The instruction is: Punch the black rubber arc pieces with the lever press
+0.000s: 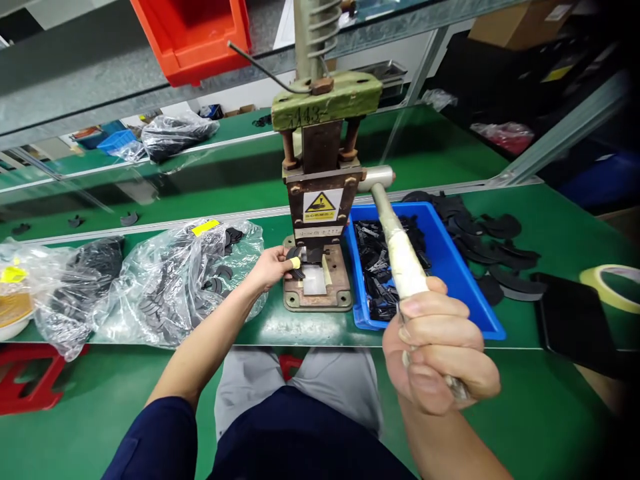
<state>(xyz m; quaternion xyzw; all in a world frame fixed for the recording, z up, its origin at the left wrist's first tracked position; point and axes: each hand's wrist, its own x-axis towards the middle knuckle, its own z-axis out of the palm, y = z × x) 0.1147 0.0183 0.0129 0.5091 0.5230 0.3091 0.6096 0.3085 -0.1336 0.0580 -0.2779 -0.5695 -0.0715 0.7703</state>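
Observation:
My right hand (pixel 440 347) is wrapped round the tape-covered lever (pixel 400 247) of a hand press (pixel 323 167). The lever slants up and away to a pivot on the press's right side. With my left hand (pixel 274 268) I pinch a small curved black plastic piece (pixel 296 272) at the left of the press's base, beside a pale metal plate (pixel 315 280). A finger of that hand wears a yellow cover. The black tool above the plate partly hides where the piece sits, so I cannot tell whether it touches the tool.
A blue bin (pixel 440 267) of small black parts stands right of the press, with curved black pieces (pixel 500 247) heaped beyond it. Clear plastic bags (pixel 165 293) of black parts lie left. A tape roll (pixel 613 287) and a dark flat object (pixel 575 320) sit far right. An orange bin (pixel 195 40) is overhead.

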